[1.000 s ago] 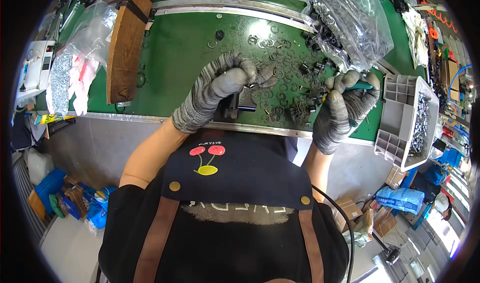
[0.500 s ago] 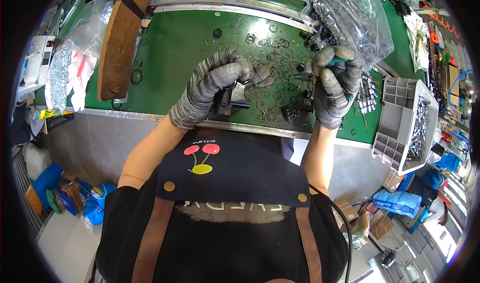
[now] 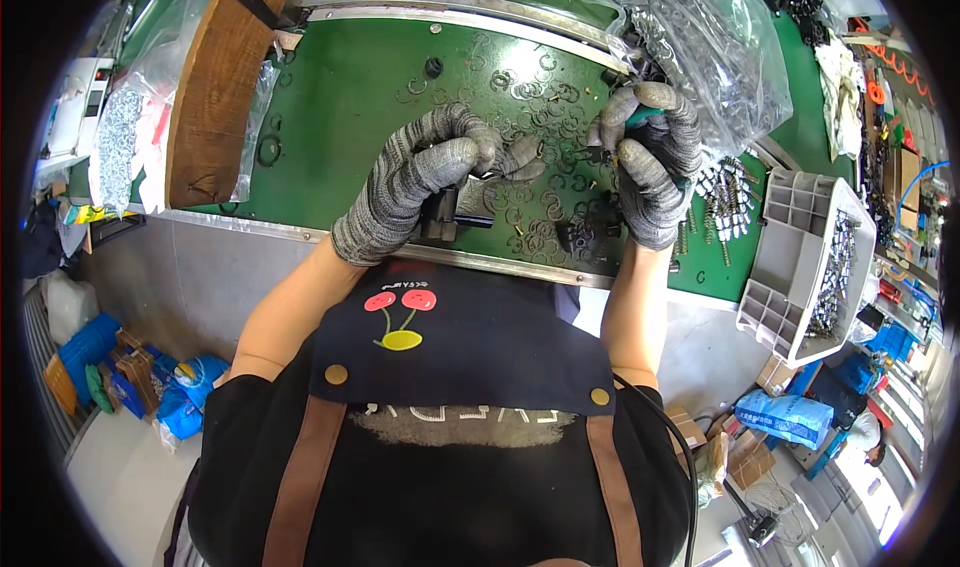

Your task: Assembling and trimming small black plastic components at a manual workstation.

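Observation:
Both my hands wear grey knit gloves over a green work mat (image 3: 350, 97). My left hand (image 3: 430, 177) grips a small black part (image 3: 440, 217) near the mat's front edge, with a short metal piece pinched at its fingertips. My right hand (image 3: 650, 162) is closed around a green-handled tool (image 3: 640, 119), whose tip points left toward the left hand's fingertips. Several small metal rings (image 3: 540, 102) lie scattered on the mat between and beyond the hands. More small black parts (image 3: 590, 235) sit just below my right hand.
A clear plastic bag of parts (image 3: 700, 47) lies behind my right hand. A grey compartment tray (image 3: 800, 257) with metal pieces stands at the right. A wooden block (image 3: 215, 87) and bags of small parts (image 3: 120, 137) sit at the left. A metal rail (image 3: 440, 7) runs along the back.
My right hand has risen from the mat's front edge to beside the bag and turned the tool toward the left hand. The left hand has stayed on the black part.

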A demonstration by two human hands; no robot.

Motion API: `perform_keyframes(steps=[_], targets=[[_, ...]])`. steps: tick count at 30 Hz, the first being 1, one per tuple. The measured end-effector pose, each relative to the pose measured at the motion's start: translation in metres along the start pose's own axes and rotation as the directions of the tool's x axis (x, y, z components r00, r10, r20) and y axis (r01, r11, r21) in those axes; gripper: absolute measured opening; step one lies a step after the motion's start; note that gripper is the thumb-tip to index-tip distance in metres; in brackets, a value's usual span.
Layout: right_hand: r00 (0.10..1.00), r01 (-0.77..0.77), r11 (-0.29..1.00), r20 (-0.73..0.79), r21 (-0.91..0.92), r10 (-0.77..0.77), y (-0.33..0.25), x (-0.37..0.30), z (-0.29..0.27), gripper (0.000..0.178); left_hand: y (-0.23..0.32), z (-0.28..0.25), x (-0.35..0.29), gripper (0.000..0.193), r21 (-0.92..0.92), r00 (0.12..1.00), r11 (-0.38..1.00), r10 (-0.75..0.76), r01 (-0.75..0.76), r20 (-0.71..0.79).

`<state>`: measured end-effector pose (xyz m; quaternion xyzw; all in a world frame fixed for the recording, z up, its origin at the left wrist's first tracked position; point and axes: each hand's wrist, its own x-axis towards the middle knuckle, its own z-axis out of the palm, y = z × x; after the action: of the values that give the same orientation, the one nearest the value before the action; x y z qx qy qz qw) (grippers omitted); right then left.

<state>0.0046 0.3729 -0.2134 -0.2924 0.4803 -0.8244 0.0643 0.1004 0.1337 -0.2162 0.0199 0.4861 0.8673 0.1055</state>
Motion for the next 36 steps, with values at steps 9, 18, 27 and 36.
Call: perform_keyframes(steps=[9,18,27,36], targets=[[1.000,-0.018,0.999,-0.005,-0.026,0.018,0.000,0.000,0.002,0.044,-0.001,0.000,-0.001,0.025,-0.076,1.000,0.997,-0.025,0.025,0.004],[0.979,0.129,0.991,-0.164,0.026,-0.123,-0.018,0.015,0.038,0.033,-0.003,0.002,-0.006,0.026,-0.102,0.996,0.994,-0.050,0.043,-0.068],[0.999,0.017,1.000,0.027,0.026,-0.018,-0.083,0.061,0.154,0.036,0.003,0.015,-0.011,0.032,0.026,0.993,0.994,0.108,-0.107,-0.049],[0.997,-0.059,0.994,-0.049,-0.097,0.055,-0.062,0.057,0.170,0.049,0.008,0.008,-0.012,0.029,0.299,0.980,0.941,0.187,-0.159,-0.067]])
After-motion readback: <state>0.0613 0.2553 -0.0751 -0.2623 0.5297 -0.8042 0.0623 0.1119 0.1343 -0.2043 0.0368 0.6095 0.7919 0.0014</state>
